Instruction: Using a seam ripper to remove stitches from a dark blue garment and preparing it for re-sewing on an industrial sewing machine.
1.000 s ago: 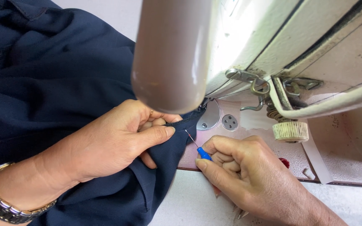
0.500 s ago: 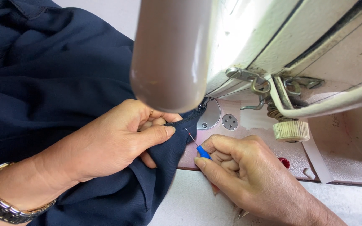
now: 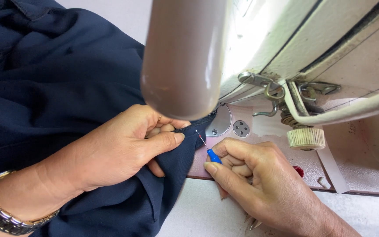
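My left hand (image 3: pixel 115 153) pinches the edge of a dark navy fabric (image 3: pixel 53 92), thumb on top and fingers curled under, right beneath the head of a sewing machine (image 3: pixel 251 48). A metal wristwatch (image 3: pixel 1 210) sits on that wrist. My right hand (image 3: pixel 259 184) grips a small seam ripper with a blue handle (image 3: pixel 213 156); its thin metal tip points up-left at the fabric edge just beside my left thumb. The needle area is hidden behind the machine's rounded grey end.
The machine bed shows a round metal needle plate (image 3: pixel 221 123) and a small round cover (image 3: pixel 241 128). A cream ribbed knob (image 3: pixel 305 138), metal hooks and a curved arm hang at the right. The pale table edge (image 3: pixel 198 210) lies below the hands.
Almost nothing differs: both hands keep the same hold, and the seam ripper's tip stays at the fabric edge with only a slight shift.
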